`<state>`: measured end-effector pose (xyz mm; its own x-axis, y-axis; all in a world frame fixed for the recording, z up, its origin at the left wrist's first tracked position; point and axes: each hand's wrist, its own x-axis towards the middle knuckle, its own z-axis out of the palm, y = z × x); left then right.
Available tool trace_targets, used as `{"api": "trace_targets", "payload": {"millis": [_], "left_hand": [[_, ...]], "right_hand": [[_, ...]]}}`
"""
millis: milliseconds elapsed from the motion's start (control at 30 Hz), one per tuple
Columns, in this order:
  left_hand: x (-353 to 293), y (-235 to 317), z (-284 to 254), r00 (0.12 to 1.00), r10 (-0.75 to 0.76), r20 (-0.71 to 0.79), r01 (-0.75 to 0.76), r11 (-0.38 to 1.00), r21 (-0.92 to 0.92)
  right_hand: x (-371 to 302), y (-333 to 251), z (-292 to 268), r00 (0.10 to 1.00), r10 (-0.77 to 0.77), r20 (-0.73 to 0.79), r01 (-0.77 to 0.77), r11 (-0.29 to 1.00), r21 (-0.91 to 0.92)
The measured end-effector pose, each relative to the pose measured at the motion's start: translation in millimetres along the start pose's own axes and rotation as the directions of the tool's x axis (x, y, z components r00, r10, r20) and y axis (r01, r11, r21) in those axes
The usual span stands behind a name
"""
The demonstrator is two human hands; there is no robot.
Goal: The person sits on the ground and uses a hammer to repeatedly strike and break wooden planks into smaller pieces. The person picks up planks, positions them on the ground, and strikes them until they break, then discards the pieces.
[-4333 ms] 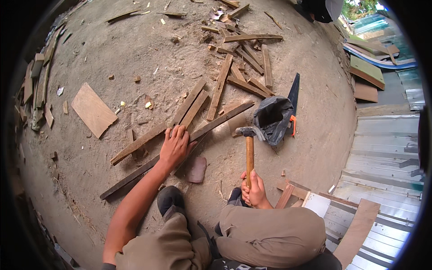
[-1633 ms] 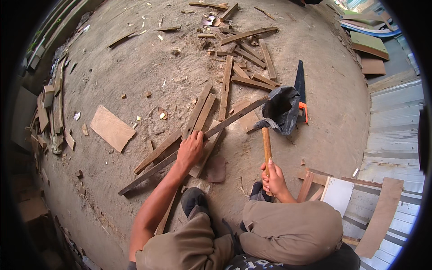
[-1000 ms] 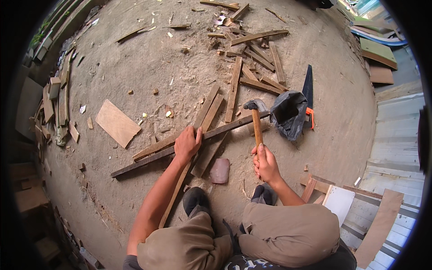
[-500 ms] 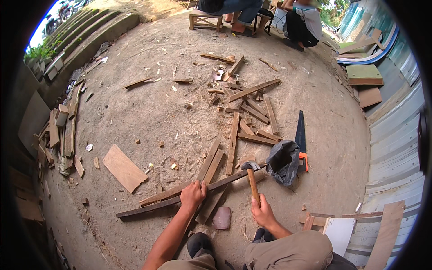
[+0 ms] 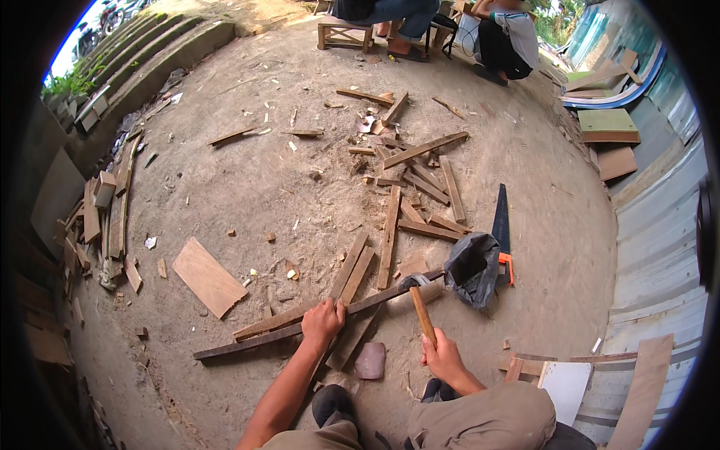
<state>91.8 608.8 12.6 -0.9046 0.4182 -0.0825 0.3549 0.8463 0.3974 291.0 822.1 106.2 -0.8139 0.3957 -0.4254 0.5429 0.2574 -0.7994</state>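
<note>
One dark wooden strip (image 5: pixel 375 301) lies whole, gripped by the curled left hand (image 5: pixel 323 321); the tightly wrapped right hand (image 5: pixel 444 357) holds a hammer (image 5: pixel 422 315); work looks unfinished.

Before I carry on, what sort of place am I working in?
Probably an improvised outdoor woodworking spot: wooden strips lie scattered over bare, dusty ground, a handsaw lies near the right hand, which grips a hammer, and weathered steps show at the upper left.
</note>
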Motion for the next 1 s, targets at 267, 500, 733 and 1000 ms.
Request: {"api": "trace_targets", "payload": {"millis": [267,500,733,1000], "left_hand": [[4.4,1.2,2.1,0.999,0.033,0.017,-0.033,0.999,-0.013],[1.6,-4.7,6.8,1.0,0.026,-0.017,-0.026,1.0,0.012],[7.7,-1.6,10.9,0.992,0.111,-0.06,-0.106,0.992,0.074],[6.8,-3.7,11.0,0.992,0.108,-0.062,-0.104,0.992,0.072]], "right_hand": [[13.4,-10.8,-20.9,0.976,-0.192,-0.104,0.177,0.975,-0.136],[20.5,-95.7,-50.3,0.906,-0.358,-0.226,0.395,0.906,0.153],[21.4,2.1,-22.1,0.987,-0.12,0.106,0.146,0.946,-0.289],[12.4,-88.5,-46.6,0.96,-0.267,-0.083,0.273,0.96,0.063]]}}
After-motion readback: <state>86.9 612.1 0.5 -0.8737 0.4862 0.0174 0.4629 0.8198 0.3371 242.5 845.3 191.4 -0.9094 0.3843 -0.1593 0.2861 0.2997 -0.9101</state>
